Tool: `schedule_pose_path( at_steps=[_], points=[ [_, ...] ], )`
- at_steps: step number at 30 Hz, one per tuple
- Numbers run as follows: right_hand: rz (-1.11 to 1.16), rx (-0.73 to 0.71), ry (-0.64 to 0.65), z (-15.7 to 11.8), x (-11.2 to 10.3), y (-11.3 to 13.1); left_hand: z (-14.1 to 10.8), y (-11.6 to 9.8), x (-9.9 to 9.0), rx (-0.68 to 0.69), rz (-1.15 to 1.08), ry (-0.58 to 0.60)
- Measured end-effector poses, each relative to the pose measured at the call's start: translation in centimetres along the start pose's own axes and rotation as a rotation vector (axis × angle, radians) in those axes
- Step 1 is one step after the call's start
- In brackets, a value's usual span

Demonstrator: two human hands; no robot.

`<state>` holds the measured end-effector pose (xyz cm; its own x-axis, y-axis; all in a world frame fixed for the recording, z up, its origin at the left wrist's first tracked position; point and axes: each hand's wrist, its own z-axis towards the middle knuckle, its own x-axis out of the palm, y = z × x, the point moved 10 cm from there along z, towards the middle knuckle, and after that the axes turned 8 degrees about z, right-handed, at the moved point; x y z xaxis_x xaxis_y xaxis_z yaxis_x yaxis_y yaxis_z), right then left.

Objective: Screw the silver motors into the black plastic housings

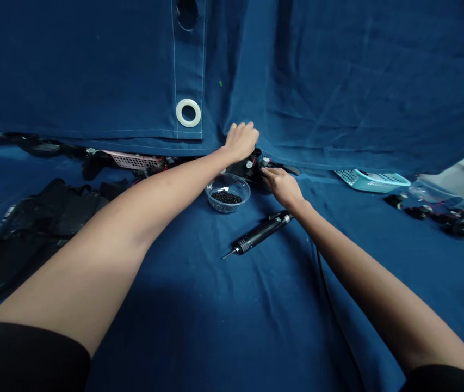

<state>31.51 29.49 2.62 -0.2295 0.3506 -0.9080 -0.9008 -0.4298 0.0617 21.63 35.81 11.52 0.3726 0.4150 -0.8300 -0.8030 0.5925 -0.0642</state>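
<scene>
My left hand (241, 141) reaches forward to the lower edge of a hanging blue curtain (321, 87). Its fingers are curled closed against the cloth, where folds gather; the fingertips are hidden. Just right of it, my right hand (284, 186) has bent fingers at a cluster of black parts (252, 170) with white connectors and thin red wires. What the right fingers grip is hidden. A clear plastic bowl (227, 204) holding many tiny black pieces stands below my left wrist. Nearer to me lies a black electric screwdriver (262, 233), its bit pointing left.
On the left lie dark flat padded pieces (52, 212) and a pink perforated basket (134, 160), partly under the curtain. A turquoise basket (372, 181) and more black wired parts (460, 226) are at the right. A black cable (329, 296) runs across the blue cloth (215, 326).
</scene>
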Motion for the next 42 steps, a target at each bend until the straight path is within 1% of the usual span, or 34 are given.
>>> schedule_pose_path(
  at_steps=[5, 8, 11, 15, 17, 19, 22, 26, 28, 30, 31, 32, 33, 35, 36, 37, 38, 40, 42],
  points=[
    [0.019, 0.042, -0.019, 2.5, 1.7, -1.0, -0.3, 0.0, -0.9, -0.011, 0.002, -0.019],
    [0.048, 0.056, -0.022, 4.2, 2.6, -1.2, -1.1, -0.4, -1.2, -0.007, -0.015, -0.014],
    [0.069, 0.068, -0.009, 5.2, 3.4, -1.2, -2.2, -1.0, -1.1, 0.033, -0.01, -0.002],
    [0.069, 0.088, 0.018, 4.8, 3.6, -1.1, -4.3, -2.0, -0.3, 0.113, 0.1, 0.064],
    [0.067, 0.096, 0.018, 3.9, 3.4, -1.1, -5.6, -2.4, -0.2, 0.125, 0.136, 0.088],
    [0.066, 0.106, 0.009, 2.4, 2.8, -1.3, -7.2, -2.5, -0.7, 0.115, 0.113, 0.088],
    [0.067, 0.146, -0.003, -0.6, 1.6, -2.1, -10.6, -2.5, -2.1, 0.077, 0.001, 0.076],
    [0.06, 0.251, -0.006, -6.0, -0.6, -3.2, -16.8, -1.8, -4.4, -0.001, -0.104, 0.088],
    [0.037, 0.322, -0.039, -8.8, -2.2, -2.9, -20.3, -1.5, -5.6, -0.032, -0.138, 0.098],
    [0.011, 0.41, -0.094, -11.2, -3.9, -2.0, -23.6, -1.2, -6.9, -0.053, -0.154, 0.111],
    [0.009, 0.479, -0.102, -12.3, -4.5, -1.5, -25.2, -1.0, -7.5, -0.059, -0.145, 0.115],
    [0.022, 0.567, -0.077, -13.3, -4.7, -1.1, -26.7, -0.9, -8.2, -0.069, -0.122, 0.118],
    [0.071, 0.69, -0.006, -14.4, -4.1, -0.9, -28.2, -0.7, -8.7, -0.078, -0.089, 0.124],
    [0.237, 0.887, 0.167, -16.0, -2.0, 0.0, -30.9, -0.1, -9.9, -0.11, -0.005, 0.128],
    [0.316, 0.953, 0.234, -16.5, -1.0, 0.6, -32.2, 0.2, -10.4, -0.129, 0.036, 0.13],
    [0.371, 0.993, 0.266, -16.6, -0.2, 1.1, -33.4, 0.6, -10.9, -0.15, 0.073, 0.127],
    [0.393, 1.026, 0.265, -16.5, 0.4, 1.4, -34.5, 1.0, -11.4, -0.172, 0.109, 0.121],
    [0.366, 1.074, 0.204, -16.1, 0.8, 1.4, -36.5, 2.1, -12.6, -0.227, 0.181, 0.1],
    [0.365, 1.081, 0.141, -15.5, 1.2, 1.3, -38.2, 3.6, -14.0, -0.3, 0.258, 0.074]
  ],
)
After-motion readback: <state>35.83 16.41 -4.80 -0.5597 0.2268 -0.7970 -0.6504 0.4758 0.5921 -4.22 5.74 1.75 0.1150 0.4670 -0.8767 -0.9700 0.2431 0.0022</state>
